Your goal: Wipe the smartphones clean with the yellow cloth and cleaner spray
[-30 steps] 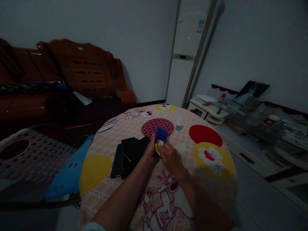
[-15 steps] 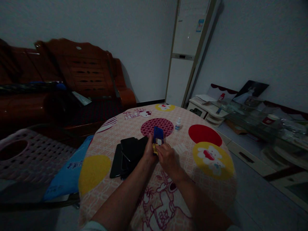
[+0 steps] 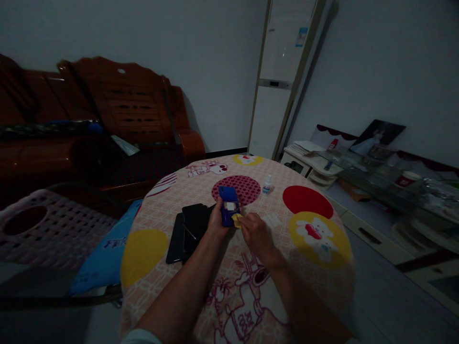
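Observation:
My left hand [image 3: 215, 220] is closed around the edges of a blue phone [image 3: 229, 193], its back turned up. A pale label or sticker [image 3: 230, 206] shows on the middle of the phone's back. Pinched in my right hand [image 3: 255, 231] is a small yellow cloth [image 3: 236, 220], touching or just over the phone's lower right corner. Several dark phones and tablets [image 3: 175, 243] lie in a loose pile left of my left forearm. Beyond my right hand, a small white bottle [image 3: 267, 185] with a blue label stands upright.
The round table wears a patterned cloth [image 3: 304, 198]. A flat whitish piece [image 3: 272, 220] lies right of my right hand. Left of the table are a woven chair [image 3: 60, 229] and a blue bag [image 3: 103, 253]. A glass-topped cabinet [image 3: 373, 174] stands at right, a wooden sofa [image 3: 132, 105] behind.
The phone has turned flatter toward me and moved slightly left, so more of its back shows. My right hand, with the yellow cloth, has shifted a little right and down.

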{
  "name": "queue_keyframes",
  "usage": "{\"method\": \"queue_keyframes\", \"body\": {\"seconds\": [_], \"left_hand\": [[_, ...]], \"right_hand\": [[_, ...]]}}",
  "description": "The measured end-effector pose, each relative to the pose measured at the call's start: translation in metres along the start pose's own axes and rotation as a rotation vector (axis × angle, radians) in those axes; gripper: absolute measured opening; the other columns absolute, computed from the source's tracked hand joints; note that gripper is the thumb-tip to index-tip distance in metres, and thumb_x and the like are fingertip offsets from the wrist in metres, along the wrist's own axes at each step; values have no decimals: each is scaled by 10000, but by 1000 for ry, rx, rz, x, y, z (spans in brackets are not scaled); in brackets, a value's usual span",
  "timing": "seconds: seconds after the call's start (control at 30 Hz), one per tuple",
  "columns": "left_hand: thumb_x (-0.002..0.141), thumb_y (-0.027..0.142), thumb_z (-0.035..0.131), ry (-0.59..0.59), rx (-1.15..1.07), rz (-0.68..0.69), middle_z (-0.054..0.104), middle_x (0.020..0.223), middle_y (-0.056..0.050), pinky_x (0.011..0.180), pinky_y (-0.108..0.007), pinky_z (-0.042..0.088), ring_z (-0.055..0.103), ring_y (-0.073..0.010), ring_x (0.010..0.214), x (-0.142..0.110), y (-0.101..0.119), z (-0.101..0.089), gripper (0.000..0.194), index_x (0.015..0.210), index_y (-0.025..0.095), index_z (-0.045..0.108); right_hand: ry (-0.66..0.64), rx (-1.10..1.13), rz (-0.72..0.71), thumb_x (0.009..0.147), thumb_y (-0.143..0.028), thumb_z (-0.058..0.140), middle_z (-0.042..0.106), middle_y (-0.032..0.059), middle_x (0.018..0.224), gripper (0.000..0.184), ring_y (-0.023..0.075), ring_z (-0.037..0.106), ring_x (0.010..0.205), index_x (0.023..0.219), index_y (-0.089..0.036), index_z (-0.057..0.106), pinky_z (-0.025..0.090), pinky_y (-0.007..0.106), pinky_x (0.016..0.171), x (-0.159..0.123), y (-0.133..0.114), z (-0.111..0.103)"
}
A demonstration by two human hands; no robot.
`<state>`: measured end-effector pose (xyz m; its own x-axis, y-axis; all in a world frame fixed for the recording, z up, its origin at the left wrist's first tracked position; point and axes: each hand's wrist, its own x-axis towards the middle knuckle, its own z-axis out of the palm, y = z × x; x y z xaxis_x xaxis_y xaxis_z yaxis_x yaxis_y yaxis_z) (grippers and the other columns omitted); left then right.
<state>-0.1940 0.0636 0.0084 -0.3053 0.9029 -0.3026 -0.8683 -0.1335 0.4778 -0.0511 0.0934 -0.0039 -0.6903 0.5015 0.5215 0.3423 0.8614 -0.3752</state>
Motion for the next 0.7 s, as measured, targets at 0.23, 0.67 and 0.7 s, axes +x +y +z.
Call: {"method": "queue_keyframes", "body": {"seconds": [0.23,0.67,0.7], "left_hand": [[923,517,380,26,11,31,699,778,-122,628,-330,548,671,-212,651,-1,-3,2,514,964,85,656],[929,488,394,39,87,20,699,763,-113,637,-308,546,673,-197,640,-1,-12,4,487,924,80,658],[926,494,396,36,91,16,703,789,-121,658,-328,550,680,-210,665,-1,-11,4,492,939,78,657]], "right_hand": [[61,19,10,892,-114,461,556,56,796,218,199,499,822,929,-197,659,422,294,729,2,3,-1],[75,3,9,873,-82,459,569,79,820,256,212,501,833,997,-159,668,434,309,740,5,12,2],[88,5,34,875,-86,458,566,76,811,253,210,503,823,989,-160,671,432,307,732,4,16,2]]}}
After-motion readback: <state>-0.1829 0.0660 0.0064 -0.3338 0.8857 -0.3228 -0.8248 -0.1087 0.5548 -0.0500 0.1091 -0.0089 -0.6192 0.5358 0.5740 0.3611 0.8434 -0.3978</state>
